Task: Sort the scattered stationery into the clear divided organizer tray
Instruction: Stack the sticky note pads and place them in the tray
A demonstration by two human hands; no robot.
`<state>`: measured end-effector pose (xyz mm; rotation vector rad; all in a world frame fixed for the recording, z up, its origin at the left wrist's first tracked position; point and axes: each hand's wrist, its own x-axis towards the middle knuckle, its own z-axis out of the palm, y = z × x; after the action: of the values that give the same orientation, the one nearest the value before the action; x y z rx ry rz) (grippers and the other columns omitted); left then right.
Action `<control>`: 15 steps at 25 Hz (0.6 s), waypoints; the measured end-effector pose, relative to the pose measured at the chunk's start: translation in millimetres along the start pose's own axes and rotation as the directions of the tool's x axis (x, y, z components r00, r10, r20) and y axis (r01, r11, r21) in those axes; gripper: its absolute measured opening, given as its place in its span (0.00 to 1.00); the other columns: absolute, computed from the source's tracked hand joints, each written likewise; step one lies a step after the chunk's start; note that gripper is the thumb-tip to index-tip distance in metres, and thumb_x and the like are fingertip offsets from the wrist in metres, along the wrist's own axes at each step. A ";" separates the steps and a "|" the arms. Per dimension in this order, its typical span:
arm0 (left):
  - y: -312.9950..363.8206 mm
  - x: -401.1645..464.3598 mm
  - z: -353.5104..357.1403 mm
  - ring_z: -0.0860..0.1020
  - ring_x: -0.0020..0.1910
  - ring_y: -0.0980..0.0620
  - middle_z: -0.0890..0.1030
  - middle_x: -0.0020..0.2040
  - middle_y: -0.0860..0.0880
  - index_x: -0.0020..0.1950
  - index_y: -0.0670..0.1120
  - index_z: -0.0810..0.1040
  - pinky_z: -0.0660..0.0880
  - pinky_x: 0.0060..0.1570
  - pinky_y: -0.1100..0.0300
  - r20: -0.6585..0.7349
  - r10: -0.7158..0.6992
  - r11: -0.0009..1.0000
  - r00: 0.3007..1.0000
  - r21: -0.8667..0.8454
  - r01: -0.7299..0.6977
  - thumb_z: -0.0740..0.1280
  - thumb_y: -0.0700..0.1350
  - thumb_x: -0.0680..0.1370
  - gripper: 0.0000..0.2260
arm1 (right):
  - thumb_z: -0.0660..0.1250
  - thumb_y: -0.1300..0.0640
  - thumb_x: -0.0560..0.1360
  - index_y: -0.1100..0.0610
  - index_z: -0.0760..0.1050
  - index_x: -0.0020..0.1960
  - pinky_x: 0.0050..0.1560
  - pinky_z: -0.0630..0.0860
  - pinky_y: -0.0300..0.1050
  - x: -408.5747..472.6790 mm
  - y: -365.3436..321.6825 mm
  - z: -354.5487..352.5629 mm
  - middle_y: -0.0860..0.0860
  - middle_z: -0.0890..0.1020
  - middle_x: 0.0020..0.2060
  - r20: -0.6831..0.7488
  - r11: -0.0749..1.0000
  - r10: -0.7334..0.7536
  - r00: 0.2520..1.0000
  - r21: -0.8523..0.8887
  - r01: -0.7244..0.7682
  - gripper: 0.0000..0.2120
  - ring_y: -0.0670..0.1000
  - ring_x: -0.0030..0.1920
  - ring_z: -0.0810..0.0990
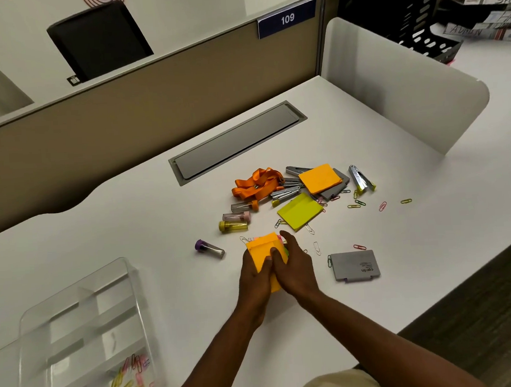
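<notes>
Orange sticky-note stack [263,251], clear tray [77,338]

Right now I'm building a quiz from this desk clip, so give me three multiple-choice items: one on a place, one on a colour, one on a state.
1. Where in the clear plastic divided organizer tray do the coloured paper clips lie?
A. nearest compartment
B. farthest compartment
C. none inside

2. What colour is the cap of the small lead tube lying alone, left of the hands?
A. orange
B. purple
C. pink

3. What is the stack of orange sticky notes doing?
A. lying untouched
B. sitting in the tray
C. held by both hands

Answers: 1 A, the clips cluster at the tray's near end. 2 B, its cap is purple. 3 C, the left hand and right hand grip it together.
</notes>
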<state>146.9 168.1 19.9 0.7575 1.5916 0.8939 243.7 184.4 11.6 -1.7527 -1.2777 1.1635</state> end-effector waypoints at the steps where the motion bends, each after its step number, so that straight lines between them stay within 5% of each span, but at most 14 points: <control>1: 0.5 -2.1 2.8 0.73 0.68 0.47 0.70 0.73 0.50 0.77 0.53 0.60 0.75 0.64 0.47 -0.012 0.002 0.999 1.000 0.047 -0.001 0.63 0.52 0.81 0.26 | 0.62 0.50 0.81 0.51 0.61 0.77 0.65 0.73 0.54 -1.1 -0.2 2.6 0.55 0.75 0.69 0.018 0.995 0.072 0.997 0.062 -0.073 0.26 0.57 0.67 0.74; 6: 3.1 2.4 -6.3 0.67 0.73 0.43 0.63 0.77 0.48 0.80 0.53 0.53 0.69 0.69 0.44 -0.048 0.000 0.934 0.999 0.356 0.017 0.61 0.59 0.79 0.32 | 0.69 0.54 0.77 0.50 0.75 0.65 0.60 0.77 0.58 10.3 4.5 -0.3 0.55 0.79 0.62 -0.029 0.923 0.242 0.970 0.314 -0.221 0.16 0.55 0.61 0.78; 10: 4.0 -1.3 -7.7 0.73 0.67 0.45 0.72 0.72 0.46 0.76 0.51 0.64 0.73 0.65 0.48 -0.016 0.057 0.875 0.998 0.483 -0.042 0.59 0.61 0.79 0.27 | 0.66 0.59 0.79 0.53 0.74 0.67 0.61 0.77 0.60 15.9 0.0 -2.1 0.55 0.78 0.64 -0.007 0.893 0.271 0.963 0.374 -0.248 0.17 0.56 0.60 0.77; 13: 11.9 -2.9 -11.4 0.79 0.54 0.47 0.81 0.59 0.44 0.63 0.47 0.78 0.76 0.54 0.53 -0.098 0.156 0.812 0.983 0.579 -0.071 0.55 0.65 0.77 0.27 | 0.64 0.62 0.79 0.52 0.72 0.68 0.60 0.77 0.58 14.3 -3.7 -4.3 0.55 0.77 0.65 0.034 0.893 0.240 0.970 0.384 -0.235 0.18 0.57 0.61 0.76; 15: 16.3 1.1 -13.7 0.79 0.58 0.45 0.79 0.64 0.45 0.67 0.48 0.75 0.75 0.55 0.53 -0.137 0.174 0.841 0.975 0.536 -0.075 0.58 0.64 0.78 0.27 | 0.63 0.61 0.80 0.51 0.70 0.70 0.60 0.77 0.58 14.0 -6.2 -6.3 0.55 0.75 0.67 0.057 0.879 0.230 0.972 0.416 -0.232 0.19 0.57 0.62 0.75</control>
<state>133.5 175.2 34.8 1.2070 2.0052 0.6232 249.0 199.5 15.7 -1.5992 -0.7530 1.4557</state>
